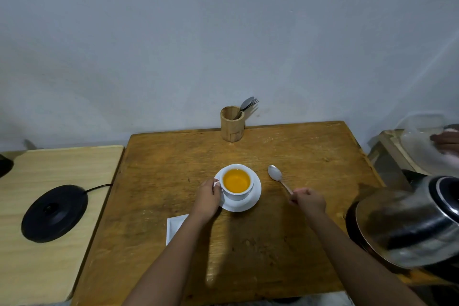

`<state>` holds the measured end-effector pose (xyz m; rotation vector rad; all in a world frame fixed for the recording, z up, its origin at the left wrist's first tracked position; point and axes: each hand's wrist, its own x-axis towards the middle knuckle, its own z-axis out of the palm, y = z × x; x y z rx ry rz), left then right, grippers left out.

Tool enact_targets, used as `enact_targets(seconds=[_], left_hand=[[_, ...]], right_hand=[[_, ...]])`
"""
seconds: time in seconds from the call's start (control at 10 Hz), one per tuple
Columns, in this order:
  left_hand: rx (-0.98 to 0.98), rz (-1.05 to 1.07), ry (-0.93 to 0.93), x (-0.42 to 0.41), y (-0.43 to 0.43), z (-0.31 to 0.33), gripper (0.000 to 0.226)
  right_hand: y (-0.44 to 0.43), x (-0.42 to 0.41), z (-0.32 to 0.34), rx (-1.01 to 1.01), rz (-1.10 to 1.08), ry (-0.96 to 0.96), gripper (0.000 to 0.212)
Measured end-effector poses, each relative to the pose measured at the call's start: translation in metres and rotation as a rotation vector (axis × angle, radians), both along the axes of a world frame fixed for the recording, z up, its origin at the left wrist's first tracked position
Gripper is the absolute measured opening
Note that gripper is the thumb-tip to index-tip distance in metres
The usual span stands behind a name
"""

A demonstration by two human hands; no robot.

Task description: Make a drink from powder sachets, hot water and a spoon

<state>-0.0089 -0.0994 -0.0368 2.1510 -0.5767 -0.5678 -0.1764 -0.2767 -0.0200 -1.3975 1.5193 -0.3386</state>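
A white cup full of orange drink stands on a white saucer in the middle of the wooden table. My left hand grips the cup's handle on its left side. My right hand pinches the end of a metal spoon, whose bowl lies on the table to the right of the saucer. A steel kettle sits at the table's right edge.
A wooden holder with cutlery stands at the table's back edge. A white square dish lies partly under my left forearm. The black kettle base sits on a pale side table to the left. Another person's hand holds something clear at far right.
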Motion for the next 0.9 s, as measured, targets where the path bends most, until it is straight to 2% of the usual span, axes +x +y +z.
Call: enact_targets(seconds=[0.1, 0.2, 0.3, 0.4, 0.5, 0.7, 0.8, 0.9], left_hand=[[0.005, 0.008, -0.018, -0.002, 0.001, 0.002, 0.031], [0.010, 0.017, -0.028, -0.004, 0.000, 0.004, 0.033], [0.023, 0.038, -0.027, -0.007, 0.001, 0.005, 0.036], [-0.030, 0.086, -0.033, -0.012, 0.005, 0.002, 0.033], [-0.040, 0.127, -0.051, -0.019, 0.013, -0.006, 0.031], [0.151, 0.053, -0.116, -0.026, 0.027, -0.026, 0.041], [0.213, -0.006, -0.133, -0.029, 0.030, -0.029, 0.051], [0.295, -0.070, -0.176, -0.032, 0.032, -0.032, 0.058]], right_hand=[[0.004, -0.002, 0.000, -0.059, 0.171, 0.061, 0.027], [0.008, -0.005, -0.005, -0.129, 0.318, 0.100, 0.022], [0.013, -0.006, -0.009, -0.168, 0.405, 0.153, 0.011], [0.014, -0.004, -0.010, -0.196, 0.443, 0.210, 0.021], [0.015, -0.004, -0.013, -0.213, 0.473, 0.257, 0.016], [0.012, -0.008, -0.026, -0.361, 0.581, 0.360, 0.015], [0.005, -0.018, -0.033, -0.451, 0.627, 0.428, 0.030], [-0.002, -0.034, -0.041, -0.431, 0.779, 0.557, 0.050]])
